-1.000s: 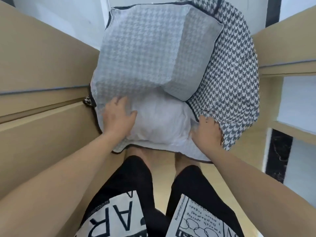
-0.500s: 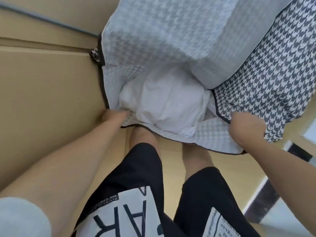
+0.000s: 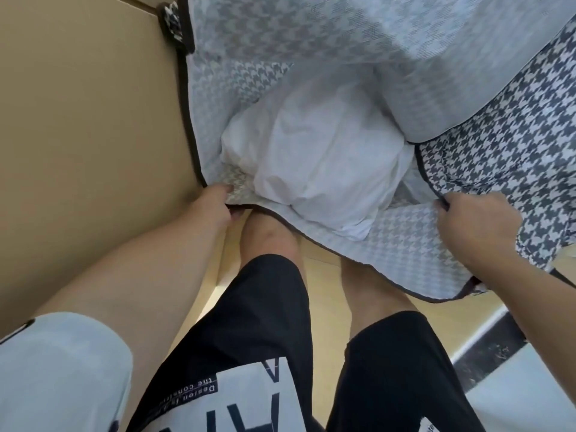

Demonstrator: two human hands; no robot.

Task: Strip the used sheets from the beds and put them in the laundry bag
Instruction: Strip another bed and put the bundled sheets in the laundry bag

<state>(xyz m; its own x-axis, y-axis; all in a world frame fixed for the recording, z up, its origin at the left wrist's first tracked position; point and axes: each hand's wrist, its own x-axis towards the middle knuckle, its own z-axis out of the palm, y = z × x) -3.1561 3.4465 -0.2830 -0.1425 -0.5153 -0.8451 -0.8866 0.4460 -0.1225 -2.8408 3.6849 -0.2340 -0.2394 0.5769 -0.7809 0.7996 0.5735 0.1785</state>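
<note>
A large laundry bag [image 3: 505,169] in a grey-and-white houndstooth cloth with dark piping stands open in front of my legs. A bundle of white sheets [image 3: 318,163] lies inside it, bulging over the near rim. My left hand [image 3: 215,204] pinches the bag's near rim at its left corner, against the wooden panel. My right hand [image 3: 477,226] grips the rim on the right, fingers curled over the dark piping. The bag's bottom is hidden by the sheets.
A tall tan wooden panel [image 3: 87,135] stands close on the left, touching the bag. The floor [image 3: 324,275] below is light wood, with a black-and-white strip [image 3: 486,350] at the lower right. My legs in black shorts stand just behind the bag.
My hands left the white bundle and moved out to the bag's rim, left to the corner, right to the side. The view tilted down and closer to the bag.
</note>
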